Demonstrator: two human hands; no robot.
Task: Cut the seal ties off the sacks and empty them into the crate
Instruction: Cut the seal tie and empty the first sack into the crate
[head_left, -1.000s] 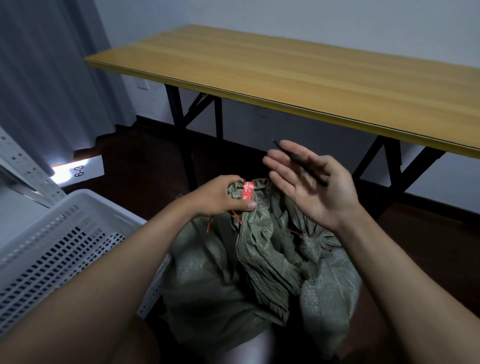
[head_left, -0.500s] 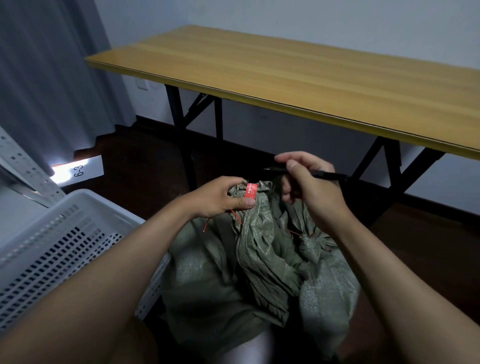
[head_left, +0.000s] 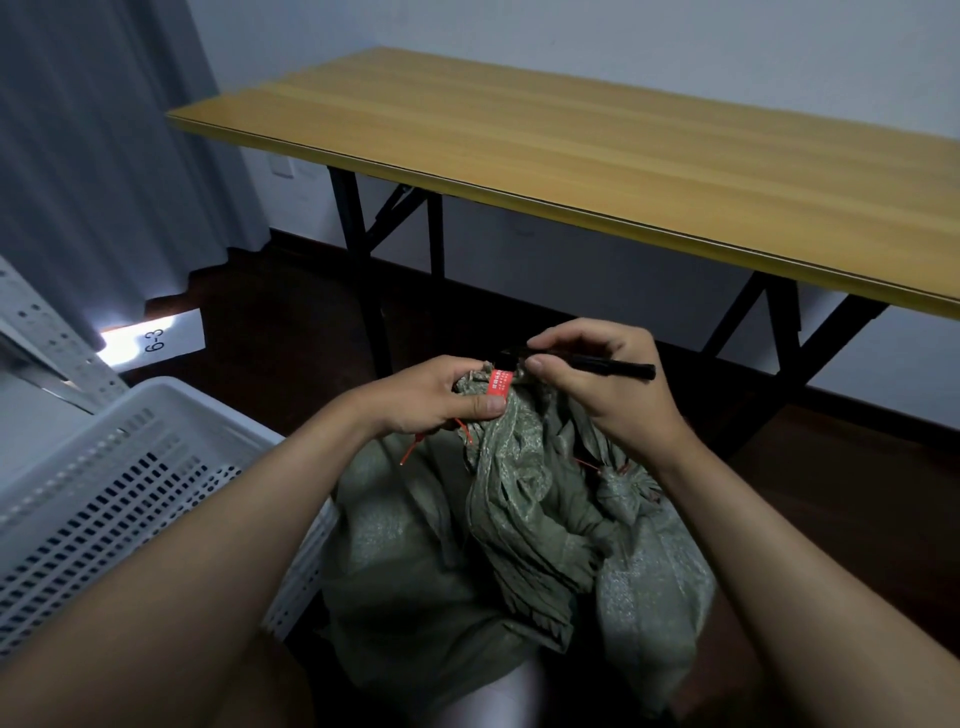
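Clearly the left hand is there to steady the work: it clenches the gathered neck of the front sack, thumb pressed just under the red seal tag, so the tag stands up and the tie is held taut. The right hand grips a black cutter like a pen, thumb and fingers pinching it near the tip, which sits right beside the tag, likely so the blade can reach the tie; whether it touches is hard to tell. A second sack leans just behind the right wrist, its own red tie uncut. Both sacks sit between the knees, with the white crate close at the left, handy for tipping them out afterwards.
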